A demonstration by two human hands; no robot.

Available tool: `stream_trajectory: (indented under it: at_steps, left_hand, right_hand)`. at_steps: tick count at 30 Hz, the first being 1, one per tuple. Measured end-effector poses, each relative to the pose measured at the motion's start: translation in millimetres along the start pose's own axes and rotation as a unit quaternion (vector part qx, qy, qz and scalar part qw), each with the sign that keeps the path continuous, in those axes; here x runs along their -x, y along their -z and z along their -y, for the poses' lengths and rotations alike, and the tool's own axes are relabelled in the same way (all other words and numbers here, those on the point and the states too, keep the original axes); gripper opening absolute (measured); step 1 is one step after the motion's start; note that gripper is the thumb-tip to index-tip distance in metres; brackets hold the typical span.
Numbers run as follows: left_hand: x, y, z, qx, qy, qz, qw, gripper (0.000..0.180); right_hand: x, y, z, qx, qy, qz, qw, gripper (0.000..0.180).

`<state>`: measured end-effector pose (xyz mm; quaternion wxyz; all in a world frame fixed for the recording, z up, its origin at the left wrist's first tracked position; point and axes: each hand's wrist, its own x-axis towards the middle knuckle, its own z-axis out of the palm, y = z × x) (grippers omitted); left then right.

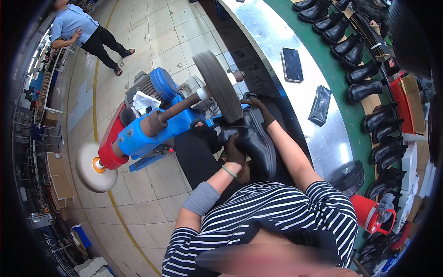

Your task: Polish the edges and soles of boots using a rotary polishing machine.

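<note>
A shiny black leather boot (258, 147) lies on its side above my lap, its sole edge facing right. My left hand (234, 151), in a brown glove, is closed around the boot's left side. In a brown glove with bare fingertips, my right hand (260, 110) grips its far end by the sole. The boot's upper far part meets the lower rim of a grey-brown buffing wheel (217, 85); whether they touch, I cannot tell. The wheel sits on a shaft of a blue machine (138, 134).
A second, pale wheel (94, 167) is on the machine's near-left end. To the right, a metal table (318, 138) holds a phone (292, 64) and a black case (320, 105). Beyond are rows of black boots (364, 90) and a red jug (367, 212). A person (76, 27) stands far left.
</note>
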<state>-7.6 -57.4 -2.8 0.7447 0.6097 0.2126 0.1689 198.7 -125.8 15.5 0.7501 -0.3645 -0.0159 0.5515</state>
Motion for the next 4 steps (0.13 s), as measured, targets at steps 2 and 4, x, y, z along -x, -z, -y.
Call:
stream_trajectory:
  at_steps: [2, 4]
  left_hand:
    - [-40.1, -6.3, -9.6, 0.296, 0.147, -0.006, 0.944, 0.042]
    - [-60.7, -7.6, -25.6, 0.455, 0.244, -0.039, 0.855, 0.056]
  right_hand:
    - [8.0, 29.8, -7.7, 0.032, 0.102, 0.025, 0.994, 0.048]
    - [13.5, 27.5, 3.8, -0.039, 0.091, 0.064, 0.993, 0.063]
